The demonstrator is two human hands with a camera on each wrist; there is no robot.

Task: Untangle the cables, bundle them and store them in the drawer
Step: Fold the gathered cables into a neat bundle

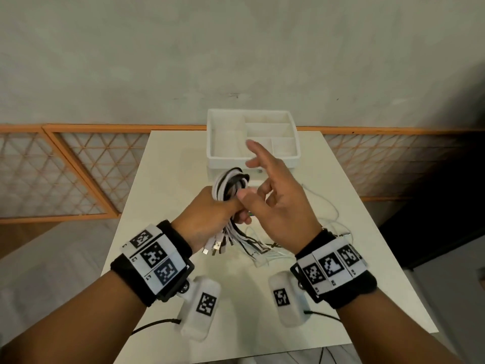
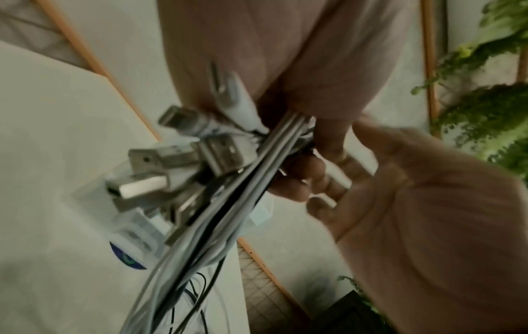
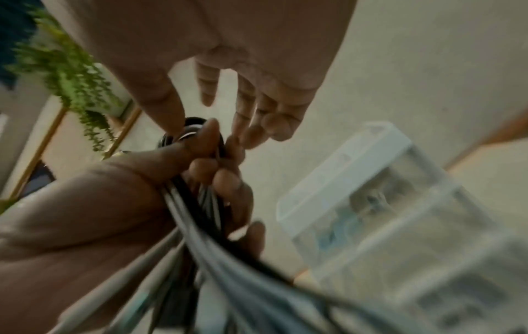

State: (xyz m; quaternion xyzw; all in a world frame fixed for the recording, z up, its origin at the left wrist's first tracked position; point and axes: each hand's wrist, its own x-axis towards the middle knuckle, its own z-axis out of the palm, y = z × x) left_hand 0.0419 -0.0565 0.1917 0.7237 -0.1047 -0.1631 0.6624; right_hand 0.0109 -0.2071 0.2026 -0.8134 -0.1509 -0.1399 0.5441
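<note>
My left hand (image 1: 237, 206) grips a looped bundle of white and black cables (image 1: 229, 183) above the table's middle. The loops stick up out of the fist and several USB plugs (image 1: 216, 246) hang below it. These plugs (image 2: 160, 162) fan out close to the left wrist camera. My right hand (image 1: 262, 179) is beside the bundle with fingers spread and relaxed, its thumb tip touching the black loop (image 3: 194, 123). Trailing cable ends (image 1: 262, 249) lie tangled on the table under the hands. The white drawer unit (image 1: 215, 153) stands just behind, its drawer front (image 1: 270, 172) closed.
The drawer unit's top is an open tray with several compartments (image 1: 267, 127). A thin white wire (image 1: 333, 214) lies toward the white table's right edge (image 1: 380, 232). An orange lattice fence (image 1: 78, 174) runs behind the table. Green plants (image 2: 491, 108) hang nearby.
</note>
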